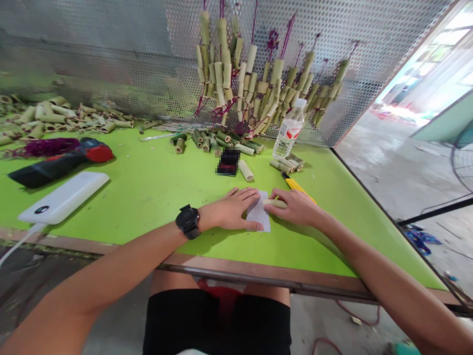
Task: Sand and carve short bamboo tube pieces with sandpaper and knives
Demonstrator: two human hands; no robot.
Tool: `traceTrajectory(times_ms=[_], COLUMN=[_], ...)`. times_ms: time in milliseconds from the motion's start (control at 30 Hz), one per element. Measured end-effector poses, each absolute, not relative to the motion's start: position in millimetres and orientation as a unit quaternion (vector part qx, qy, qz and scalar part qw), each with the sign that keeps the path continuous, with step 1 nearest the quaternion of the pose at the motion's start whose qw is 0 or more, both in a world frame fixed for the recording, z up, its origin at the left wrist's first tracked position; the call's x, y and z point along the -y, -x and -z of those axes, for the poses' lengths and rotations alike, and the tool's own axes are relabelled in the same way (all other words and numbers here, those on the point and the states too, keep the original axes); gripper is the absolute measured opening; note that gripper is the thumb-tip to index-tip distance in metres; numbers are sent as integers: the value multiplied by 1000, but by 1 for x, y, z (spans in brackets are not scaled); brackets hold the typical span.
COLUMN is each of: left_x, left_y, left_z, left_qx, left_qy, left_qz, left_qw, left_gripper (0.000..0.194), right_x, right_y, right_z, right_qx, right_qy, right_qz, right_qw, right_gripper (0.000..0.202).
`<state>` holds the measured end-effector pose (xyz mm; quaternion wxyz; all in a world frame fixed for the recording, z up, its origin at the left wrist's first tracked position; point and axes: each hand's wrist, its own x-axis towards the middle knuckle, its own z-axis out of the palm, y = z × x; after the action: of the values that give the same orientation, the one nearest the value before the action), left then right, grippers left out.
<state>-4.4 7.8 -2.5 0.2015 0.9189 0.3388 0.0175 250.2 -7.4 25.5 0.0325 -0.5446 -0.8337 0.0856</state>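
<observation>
A small sheet of white paper (263, 221) lies on the green tabletop. My left hand (236, 209) rests on its left side, fingers stretched out and pressing it down; a black watch sits on that wrist. My right hand (295, 206) grips a short pale bamboo tube (275, 202), whose left end touches the paper. Just beyond my right hand is a yellow utility knife (298, 189). Another pale bamboo piece (246, 170) lies past the paper, beside a dark, blurred-out object (228, 161).
A water bottle (290, 129) stands behind a few bamboo pieces (287, 163). Strung bamboo tubes (258, 88) hang on the perforated metal panel. At the left are a bamboo pile (55, 116), a black-and-red tool (62, 160) and a white power bank (64, 197) with a cable.
</observation>
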Motion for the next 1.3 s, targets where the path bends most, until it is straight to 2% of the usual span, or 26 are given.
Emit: traceTrajectory(times_ms=[133,467,1300], left_x=[-7,-8,-7], left_y=[4,4,3], left_z=[0,3,1], left_qx=[-341,-339,-342], left_qy=[-919,-919,-920], left_qz=[-7,-18,0], left_qw=[200,203,190], left_gripper=[111,114,112], right_x=[4,11,4], right_y=[-253,-249,-255], right_z=[-26,-20,-20], right_qx=[814,849,850], right_qy=[574,517,512], right_qz=[-76,-94,-108], right_qw=[40,50,54], right_gripper=[37,38,43])
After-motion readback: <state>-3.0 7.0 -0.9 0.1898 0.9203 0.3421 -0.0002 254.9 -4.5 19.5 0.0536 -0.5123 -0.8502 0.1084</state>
